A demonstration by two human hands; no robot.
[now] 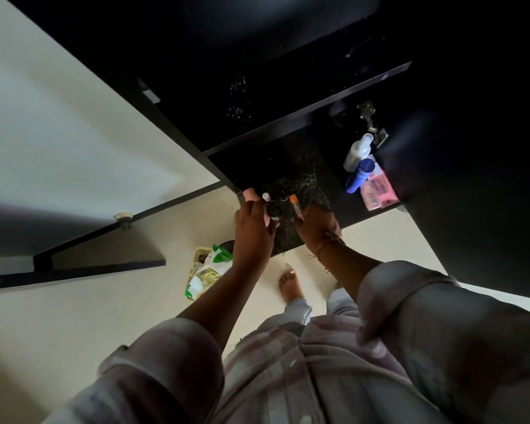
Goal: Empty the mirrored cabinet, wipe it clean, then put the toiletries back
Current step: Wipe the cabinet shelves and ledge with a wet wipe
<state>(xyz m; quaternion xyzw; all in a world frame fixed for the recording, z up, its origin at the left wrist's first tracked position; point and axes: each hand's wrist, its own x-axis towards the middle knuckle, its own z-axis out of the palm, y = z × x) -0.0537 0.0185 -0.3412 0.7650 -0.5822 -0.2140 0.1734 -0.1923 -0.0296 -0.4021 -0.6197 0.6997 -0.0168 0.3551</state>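
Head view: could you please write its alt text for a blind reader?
The left hand grips small bottles and the right hand an orange-capped tube over a dark speckled counter. A white bottle, blue bottle and pink packet sit nearby.

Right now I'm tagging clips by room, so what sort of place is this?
Probably a home bathroom or washing corner: toiletries, a white bottle and a blue tube, sit on a dark speckled counter, near a cabinet hinge.
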